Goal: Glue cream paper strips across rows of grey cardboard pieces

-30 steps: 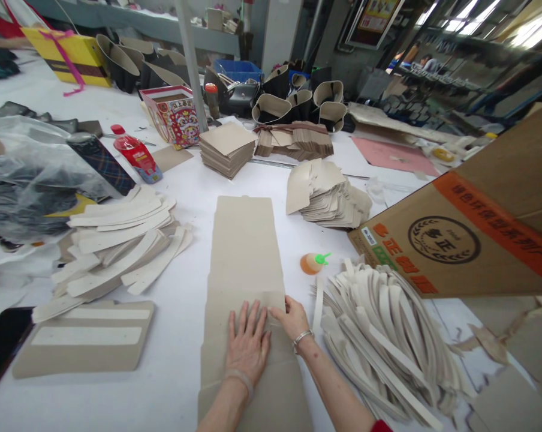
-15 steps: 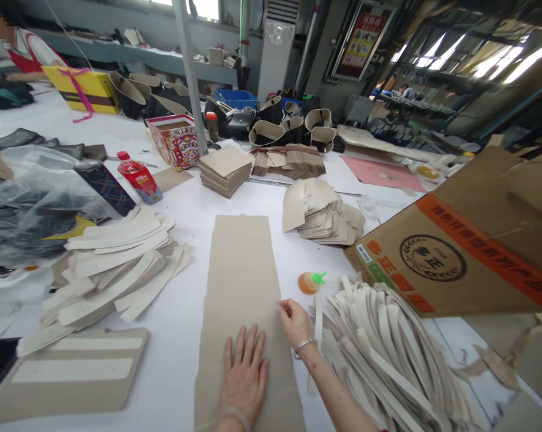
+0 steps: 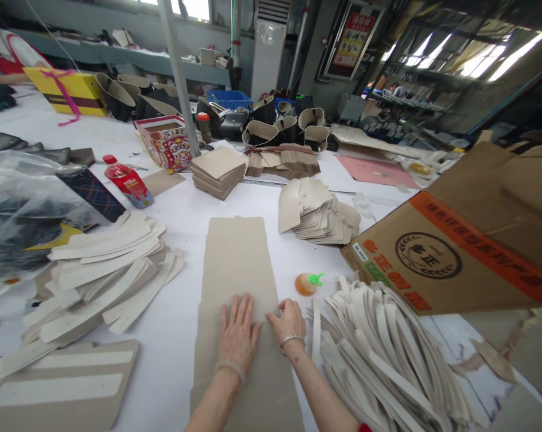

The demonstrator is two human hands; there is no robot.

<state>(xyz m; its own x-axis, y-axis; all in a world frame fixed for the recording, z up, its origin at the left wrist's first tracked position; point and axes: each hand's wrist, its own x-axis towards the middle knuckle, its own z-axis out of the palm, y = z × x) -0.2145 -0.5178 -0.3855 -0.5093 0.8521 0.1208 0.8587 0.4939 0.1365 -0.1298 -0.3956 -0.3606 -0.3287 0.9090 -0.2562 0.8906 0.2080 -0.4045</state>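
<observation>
A long beige sheet with stepped side edges lies flat on the white table in front of me. My left hand is pressed flat on it, palm down with the fingers spread. At the sheet's right edge is my right hand, its thumb stretched over the sheet and its other fingers bent; nothing shows in it. Just beyond that hand stands a small squeeze bottle of amber liquid with a green nozzle. To its right spreads a large bundle of pale strips.
Pale curved pieces are heaped on the left, above a panel bearing two white strips. A cardboard box stands at right. Ahead are stacked beige sheets, a fanned stack, a red-capped bottle and a metal pole.
My left hand has slid forward along the sheet. My right thumb has moved left onto the sheet, apart from the bent fingers. The view has shifted slightly.
</observation>
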